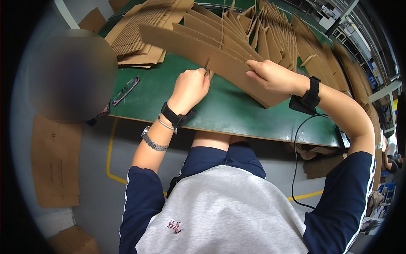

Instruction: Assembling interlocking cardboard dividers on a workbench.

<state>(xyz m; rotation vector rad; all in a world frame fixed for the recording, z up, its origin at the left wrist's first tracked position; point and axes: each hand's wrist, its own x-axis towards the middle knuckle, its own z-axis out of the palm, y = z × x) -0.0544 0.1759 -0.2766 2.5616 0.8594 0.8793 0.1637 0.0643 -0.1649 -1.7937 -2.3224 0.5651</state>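
A long brown cardboard divider strip [228,67] stands on edge across the green table, slanting from far left to near right. My right hand [275,78] pinches its upper edge near the right end, thumb on the near face. My left hand [192,88] is closed at the strip's near face, beside a narrow slot. A bit of cardboard shows at its fingertips, but I cannot tell whether it is a separate cross piece. Behind the strip, several more cardboard dividers [270,42] stand upright, some crossing one another. Black straps are around both wrists.
A stack of flat slotted cardboard [148,25] lies at the far left of the green table [237,114]. Eyeglasses [126,91] rest near the left edge, beside a person with a blurred head. A black cable [294,156] hangs from my right wrist. Cardboard [57,161] is on the left.
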